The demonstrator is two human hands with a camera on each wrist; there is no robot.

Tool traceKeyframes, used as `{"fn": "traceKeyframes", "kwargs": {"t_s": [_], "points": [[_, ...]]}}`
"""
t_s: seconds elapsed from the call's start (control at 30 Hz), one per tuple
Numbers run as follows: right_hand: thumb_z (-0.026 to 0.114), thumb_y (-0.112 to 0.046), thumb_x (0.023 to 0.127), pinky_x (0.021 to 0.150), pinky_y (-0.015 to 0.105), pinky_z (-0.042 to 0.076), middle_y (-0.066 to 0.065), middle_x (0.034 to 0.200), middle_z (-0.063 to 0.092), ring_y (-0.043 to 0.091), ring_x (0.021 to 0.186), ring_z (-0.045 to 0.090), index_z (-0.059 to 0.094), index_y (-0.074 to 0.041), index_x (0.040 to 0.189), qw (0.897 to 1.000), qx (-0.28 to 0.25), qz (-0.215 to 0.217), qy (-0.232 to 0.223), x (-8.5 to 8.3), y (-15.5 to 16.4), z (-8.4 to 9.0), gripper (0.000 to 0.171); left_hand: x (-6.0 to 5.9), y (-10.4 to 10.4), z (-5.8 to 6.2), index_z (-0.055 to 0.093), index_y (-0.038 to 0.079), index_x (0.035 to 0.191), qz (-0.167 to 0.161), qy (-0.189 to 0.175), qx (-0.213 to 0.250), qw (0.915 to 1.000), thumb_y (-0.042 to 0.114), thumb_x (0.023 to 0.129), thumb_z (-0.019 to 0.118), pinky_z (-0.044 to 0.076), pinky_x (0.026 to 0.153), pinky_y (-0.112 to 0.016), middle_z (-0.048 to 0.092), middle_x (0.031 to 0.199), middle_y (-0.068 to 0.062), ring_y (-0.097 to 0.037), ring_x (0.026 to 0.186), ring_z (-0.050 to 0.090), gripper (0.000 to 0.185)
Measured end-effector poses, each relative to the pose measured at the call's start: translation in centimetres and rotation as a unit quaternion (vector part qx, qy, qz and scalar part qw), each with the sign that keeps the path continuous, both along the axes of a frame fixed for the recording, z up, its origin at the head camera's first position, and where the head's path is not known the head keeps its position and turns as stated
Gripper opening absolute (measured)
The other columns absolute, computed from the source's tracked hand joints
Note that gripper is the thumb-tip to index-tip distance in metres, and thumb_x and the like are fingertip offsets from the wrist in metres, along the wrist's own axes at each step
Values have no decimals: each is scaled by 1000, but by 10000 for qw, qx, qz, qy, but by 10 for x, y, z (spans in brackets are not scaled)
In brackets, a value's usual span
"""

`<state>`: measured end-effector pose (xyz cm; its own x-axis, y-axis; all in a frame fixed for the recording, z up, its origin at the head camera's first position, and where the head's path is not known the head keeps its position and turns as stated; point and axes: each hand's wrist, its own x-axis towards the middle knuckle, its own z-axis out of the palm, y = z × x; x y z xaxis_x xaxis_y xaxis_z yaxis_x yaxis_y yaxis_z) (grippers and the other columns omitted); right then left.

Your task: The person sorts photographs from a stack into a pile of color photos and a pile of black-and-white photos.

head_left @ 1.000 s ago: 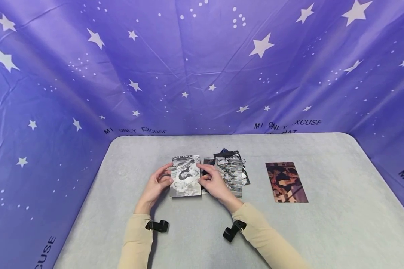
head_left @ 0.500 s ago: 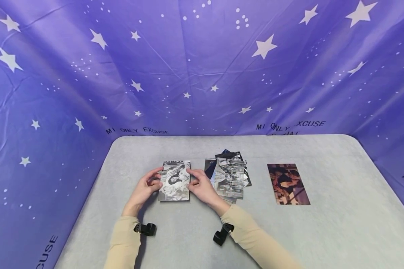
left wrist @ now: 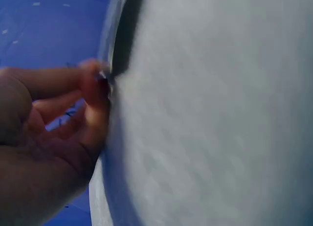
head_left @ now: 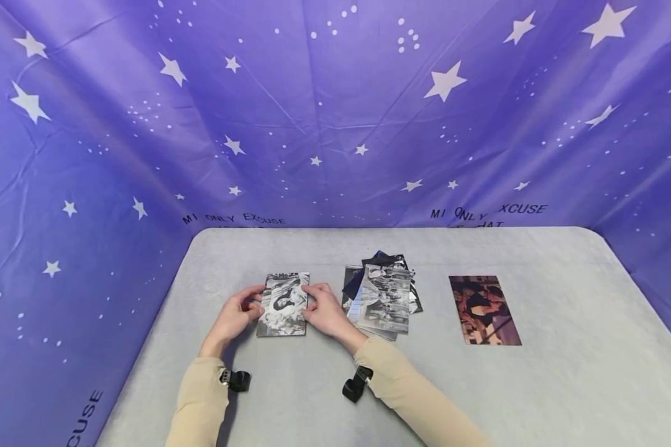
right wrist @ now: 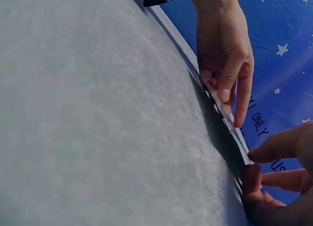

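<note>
I have both hands on one black-and-white photo (head_left: 282,305), left of centre on the tabletop (head_left: 307,397). The left hand (head_left: 236,314) pinches its left edge between thumb and fingers. The right hand (head_left: 325,310) pinches the right edge the same way, thumb nearer, fingertip farther up. The photo is face up, a reclining figure on it, short sides near and far. On my left wrist view there's a dark underside along the edge, rather blurred; on the right wrist view both hands line up along that edge, shadow beneath. Can't tell whether any of it touches the tabletop.

Just right of the right hand, apart from it: a loose photo pile (head_left: 387,301). Top print is black-and-white with many figures; darker prints stick out at odd angles beneath, a blue corner at the far end, a pale blue lined strip on the left.

Farther right, well apart from the pile, a colour photo (head_left: 485,310) lies flat, slightly turned, reddish-brown with dark figures.

Both arms reach in from the near side in beige sleeves (head_left: 425,394), a black wrist device (head_left: 238,380) on each. Behind the far edge and along both sides, a purple-blue backdrop (head_left: 335,93) with white stars, dots and black lettering.
</note>
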<state>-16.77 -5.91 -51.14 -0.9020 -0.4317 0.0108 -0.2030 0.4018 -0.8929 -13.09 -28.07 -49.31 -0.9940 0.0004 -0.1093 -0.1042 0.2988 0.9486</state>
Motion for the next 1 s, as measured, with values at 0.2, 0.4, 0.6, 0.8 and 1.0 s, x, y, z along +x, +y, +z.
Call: {"fn": "traceKeyframes", "kwargs": {"t_s": [0.2,0.4,0.6,0.8,1.0], "points": [[72,-2,75,89,34,46,17,127,48,9,73,60,53,4,133,9987,499,47,102,-1,-1,2,61,-5,-8,-15,46,-17,131,-240,144,-456,9986,-15,83,60,45,62,-18,54,105,-25,-9,74,53,50],[74,-4,73,90,34,46,18,122,48,17,84,59,59,4,127,9976,631,-53,262,-2,1,0,57,-9,-5,-14,53,-13,128,-299,335,-1121,9927,-12,80,63,48,64,-22,54,109,-24,-18,78,58,49],[76,-7,73,92,36,46,18,123,48,19,89,59,59,3,128,9978,632,19,195,-4,2,0,59,-11,-5,-12,54,-12,128,-285,288,-1343,9901,-12,80,63,49,66,-22,54,110,-24,-19,79,58,49],[80,-9,69,92,36,45,16,120,49,17,82,59,61,3,126,9991,418,18,36,-6,3,0,61,-11,-6,-13,54,-14,126,-326,324,-1301,9904,-12,79,65,46,62,-20,54,108,-24,-14,74,52,49],[80,-10,71,93,36,44,17,121,46,7,71,59,59,3,128,9995,-26,145,-275,-5,7,1,62,-10,-7,-13,54,-13,127,-218,282,-1068,9936,-11,78,67,43,60,-19,54,109,-24,-11,70,48,51]]}}
